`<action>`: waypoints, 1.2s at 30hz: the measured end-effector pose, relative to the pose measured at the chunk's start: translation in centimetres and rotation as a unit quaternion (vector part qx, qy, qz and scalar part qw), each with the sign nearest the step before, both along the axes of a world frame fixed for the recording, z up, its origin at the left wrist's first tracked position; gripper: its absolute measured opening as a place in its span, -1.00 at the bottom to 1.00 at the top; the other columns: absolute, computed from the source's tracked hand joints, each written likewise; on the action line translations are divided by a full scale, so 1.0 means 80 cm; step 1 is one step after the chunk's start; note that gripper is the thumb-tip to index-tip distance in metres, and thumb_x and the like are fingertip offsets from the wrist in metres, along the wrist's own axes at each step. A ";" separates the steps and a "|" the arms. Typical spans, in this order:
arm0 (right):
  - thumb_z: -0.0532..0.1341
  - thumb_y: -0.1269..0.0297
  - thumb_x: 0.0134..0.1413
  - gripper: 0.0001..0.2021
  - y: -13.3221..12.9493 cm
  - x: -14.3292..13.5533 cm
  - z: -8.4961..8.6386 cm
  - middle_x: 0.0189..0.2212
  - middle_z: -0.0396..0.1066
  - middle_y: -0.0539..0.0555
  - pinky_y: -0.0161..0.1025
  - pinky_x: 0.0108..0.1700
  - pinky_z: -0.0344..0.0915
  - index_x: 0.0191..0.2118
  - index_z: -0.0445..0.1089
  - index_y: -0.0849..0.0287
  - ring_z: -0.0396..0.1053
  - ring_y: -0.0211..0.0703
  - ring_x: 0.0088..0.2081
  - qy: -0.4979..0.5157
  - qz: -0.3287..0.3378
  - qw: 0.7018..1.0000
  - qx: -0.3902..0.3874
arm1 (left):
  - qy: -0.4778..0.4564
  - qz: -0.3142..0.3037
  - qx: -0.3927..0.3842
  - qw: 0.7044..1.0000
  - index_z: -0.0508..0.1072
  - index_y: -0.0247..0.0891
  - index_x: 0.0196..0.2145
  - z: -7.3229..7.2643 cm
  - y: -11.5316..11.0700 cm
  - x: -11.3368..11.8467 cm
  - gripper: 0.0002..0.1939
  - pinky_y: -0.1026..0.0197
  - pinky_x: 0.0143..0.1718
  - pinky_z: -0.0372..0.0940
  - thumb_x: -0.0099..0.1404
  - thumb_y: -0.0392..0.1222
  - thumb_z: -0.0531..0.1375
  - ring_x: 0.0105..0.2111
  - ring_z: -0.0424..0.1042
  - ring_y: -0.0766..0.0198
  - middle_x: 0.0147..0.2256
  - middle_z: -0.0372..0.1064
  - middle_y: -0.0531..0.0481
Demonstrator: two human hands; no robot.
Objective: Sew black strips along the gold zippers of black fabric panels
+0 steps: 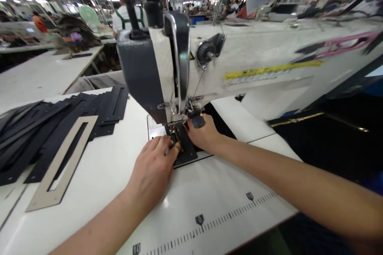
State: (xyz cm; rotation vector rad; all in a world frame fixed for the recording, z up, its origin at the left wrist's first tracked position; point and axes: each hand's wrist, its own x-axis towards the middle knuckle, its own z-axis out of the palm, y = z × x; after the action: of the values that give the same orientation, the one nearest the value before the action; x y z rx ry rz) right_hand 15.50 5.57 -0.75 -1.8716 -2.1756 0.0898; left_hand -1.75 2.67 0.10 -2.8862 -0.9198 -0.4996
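Observation:
A black slotted panel (188, 152) lies under the needle area of a sewing machine (139, 67), over a larger black piece (221, 123). My left hand (155, 161) is at the panel's near left side, fingers bent and bunched, thumb and forefinger pressed on it beside the slot. On the far right side my right hand (203, 131) grips the panel with curled fingers, thumb toward the slot. A round dark machine part hides some of its fingertips. The metal presser foot (172, 129) stands between both hands.
Left of the machine, black slotted panels (60, 127) are fanned in a pile, with a beige slotted frame (64, 163) on the near side. A ruler scale (215, 221) runs along the table's front. Black material with a gold zipper (299, 120) is at right. A person (119, 18) is behind the machine.

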 end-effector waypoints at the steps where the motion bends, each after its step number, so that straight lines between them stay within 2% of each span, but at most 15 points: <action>1: -0.01 0.39 0.15 -0.76 -0.002 0.000 0.001 -0.36 0.43 0.24 -0.18 -0.27 0.27 -0.31 0.41 0.30 0.40 0.00 -0.28 0.003 -0.001 1.000 0.006 | -0.001 0.000 -0.002 1.000 0.38 -0.36 -0.14 0.000 0.000 -0.001 -0.64 -0.03 -0.23 0.31 0.09 -0.49 0.04 -0.21 0.25 0.05 -0.23 0.26 -0.18; 4: 0.05 0.39 0.13 -0.81 -0.024 0.005 0.006 -0.32 0.43 0.17 -0.22 -0.22 0.29 -0.30 0.40 0.28 0.38 -0.08 -0.25 0.022 0.027 0.999 0.034 | -0.015 0.001 -0.024 1.000 0.36 -0.33 -0.09 0.003 -0.002 -0.007 -0.61 -0.08 -0.12 0.27 0.09 -0.48 0.05 -0.16 0.27 0.06 -0.17 0.28 -0.17; 6: 0.09 0.41 0.10 -0.85 -0.048 0.011 0.007 -0.24 0.41 0.13 -0.24 -0.13 0.27 -0.28 0.41 0.25 0.34 -0.13 -0.17 0.049 0.105 0.991 0.070 | -0.042 -0.004 -0.040 0.998 0.36 -0.32 -0.10 0.005 -0.004 -0.012 -0.64 -0.09 -0.03 0.23 0.14 -0.45 0.05 -0.13 0.30 0.11 -0.15 0.31 -0.14; 9: 0.05 0.45 0.14 -0.81 -0.082 0.020 0.000 -0.18 0.40 0.14 -0.17 0.03 0.21 -0.23 0.41 0.27 0.28 -0.14 -0.07 0.107 0.241 0.955 0.138 | -0.078 -0.030 -0.034 0.996 0.40 -0.29 -0.17 0.006 -0.007 -0.018 -0.74 -0.06 0.02 0.20 0.23 -0.40 0.02 -0.17 0.39 0.22 -0.17 0.40 -0.07; 11: 0.01 0.47 0.16 -0.77 -0.093 0.023 -0.007 -0.19 0.42 0.17 -0.14 0.06 0.20 -0.20 0.41 0.30 0.29 -0.14 -0.05 0.128 0.272 0.940 0.163 | -0.081 -0.049 -0.013 0.995 0.42 -0.30 -0.19 0.004 -0.009 -0.018 -0.75 -0.06 0.03 0.19 0.26 -0.39 0.00 -0.20 0.42 0.24 -0.19 0.43 -0.07; 15: 0.02 0.50 0.15 -0.77 -0.091 0.022 -0.013 -0.20 0.43 0.17 -0.16 0.05 0.23 -0.25 0.42 0.31 0.32 -0.12 -0.08 0.125 0.273 0.937 0.179 | -0.068 -0.066 0.030 0.995 0.43 -0.32 -0.21 -0.001 -0.012 -0.014 -0.75 -0.06 0.02 0.20 0.26 -0.41 -0.01 -0.21 0.44 0.22 -0.19 0.43 -0.13; 20: 0.01 0.52 0.12 -0.76 -0.082 0.018 -0.008 -0.25 0.45 0.19 -0.15 -0.01 0.30 -0.29 0.43 0.35 0.36 -0.06 -0.13 0.106 0.273 0.936 0.197 | -0.047 -0.068 0.065 0.994 0.42 -0.33 -0.20 -0.003 -0.009 -0.012 -0.74 -0.05 0.02 0.20 0.27 -0.41 -0.03 -0.21 0.43 0.21 -0.19 0.42 -0.14; 31: 0.03 0.55 0.08 -0.80 -0.059 0.017 -0.006 -0.29 0.45 0.18 -0.20 -0.06 0.32 -0.35 0.41 0.34 0.37 -0.08 -0.14 0.091 0.277 0.936 0.199 | -0.036 -0.077 0.077 0.993 0.41 -0.33 -0.21 0.000 0.014 -0.009 -0.73 0.03 -0.12 0.31 0.31 -0.37 -0.07 -0.25 0.43 0.20 -0.22 0.42 -0.13; 36: 0.02 0.57 0.06 -0.78 -0.048 0.017 -0.006 -0.36 0.44 0.17 -0.22 -0.14 0.35 -0.40 0.41 0.34 0.39 -0.10 -0.25 0.103 0.258 0.937 0.214 | -0.061 -0.074 0.068 0.993 0.42 -0.35 -0.24 0.000 0.023 -0.006 -0.73 0.05 -0.19 0.36 0.31 -0.35 -0.07 -0.28 0.41 0.16 -0.30 0.41 -0.13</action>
State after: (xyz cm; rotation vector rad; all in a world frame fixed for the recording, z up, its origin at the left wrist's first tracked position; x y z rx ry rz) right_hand 16.88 1.69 -1.27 -0.9903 -2.2519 -0.0808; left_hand -2.25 4.49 0.12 -2.8378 -0.6573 -0.7272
